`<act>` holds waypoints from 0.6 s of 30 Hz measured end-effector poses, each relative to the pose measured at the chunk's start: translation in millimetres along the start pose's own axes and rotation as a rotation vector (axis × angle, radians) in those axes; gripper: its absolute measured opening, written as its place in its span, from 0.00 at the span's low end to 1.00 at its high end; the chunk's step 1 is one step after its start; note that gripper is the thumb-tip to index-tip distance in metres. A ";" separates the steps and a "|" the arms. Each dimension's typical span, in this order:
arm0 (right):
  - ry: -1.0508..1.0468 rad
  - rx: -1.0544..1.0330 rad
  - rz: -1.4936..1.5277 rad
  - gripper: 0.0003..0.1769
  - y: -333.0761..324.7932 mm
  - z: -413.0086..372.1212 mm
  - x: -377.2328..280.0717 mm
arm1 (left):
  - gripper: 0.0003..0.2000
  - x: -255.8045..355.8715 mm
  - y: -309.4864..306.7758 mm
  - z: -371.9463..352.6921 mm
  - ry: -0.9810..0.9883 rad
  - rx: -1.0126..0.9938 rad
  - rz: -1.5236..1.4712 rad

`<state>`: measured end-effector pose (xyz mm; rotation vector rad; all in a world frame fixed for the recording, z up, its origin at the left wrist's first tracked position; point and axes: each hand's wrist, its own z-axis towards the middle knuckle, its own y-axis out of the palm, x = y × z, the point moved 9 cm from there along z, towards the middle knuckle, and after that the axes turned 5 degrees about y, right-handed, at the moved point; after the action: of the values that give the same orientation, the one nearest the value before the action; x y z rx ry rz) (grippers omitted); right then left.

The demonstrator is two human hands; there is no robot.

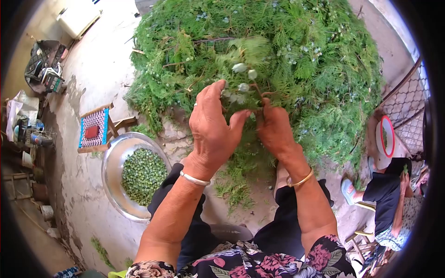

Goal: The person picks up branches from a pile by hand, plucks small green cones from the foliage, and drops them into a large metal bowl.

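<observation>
My right hand [276, 126] is closed around the stem of an evergreen sprig [256, 88], its feathery tip blurred by motion. Several pale blue-green cones [239, 68] stand out on this sprig. Just left of them is my left hand [209, 124], its thumb apart from the raised fingers and the cones close to its fingertips. Behind both hands rises a large heap of green evergreen branches [324, 69], dotted with more small cones. To the left, a wide metal basin [111, 185] holds many loose green cones [144, 176].
A low stool with a woven seat [95, 129] stands behind the basin, a small red object [92, 132] on it. At the right sits another person [389, 199], near a red-rimmed white tub [393, 136] and a wire mesh panel [410, 111]. Clutter lines the left wall.
</observation>
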<state>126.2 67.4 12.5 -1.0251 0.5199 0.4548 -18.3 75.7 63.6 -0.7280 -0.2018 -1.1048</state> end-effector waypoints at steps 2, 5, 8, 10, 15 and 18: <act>0.114 -0.171 -0.046 0.04 11.7 -3.7 3.1 | 0.32 -6.9 4.6 -1.8 -0.041 -0.008 0.063; 0.085 -0.333 -0.141 0.04 22.2 -11.4 3.6 | 0.31 -2.8 6.1 0.3 0.053 0.062 0.134; 0.148 -0.318 -0.057 0.05 16.0 -12.2 10.9 | 0.26 -13.1 12.3 -1.1 -0.046 -0.001 0.047; 0.153 -0.335 -0.064 0.05 10.0 -13.0 12.6 | 0.21 -28.0 12.8 -3.2 -0.223 -0.031 -0.015; 0.142 -0.386 -0.138 0.05 0.7 -17.8 18.5 | 0.17 -42.5 18.0 -10.3 -0.433 -0.103 -0.277; 0.117 -0.387 -0.241 0.05 -2.7 -20.1 19.3 | 0.19 -30.3 17.1 -8.9 -0.355 -0.174 -0.111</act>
<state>139.1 50.5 -5.7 -1.4745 0.4120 0.2856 -19.2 96.9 34.6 -1.0791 -0.4558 -1.1010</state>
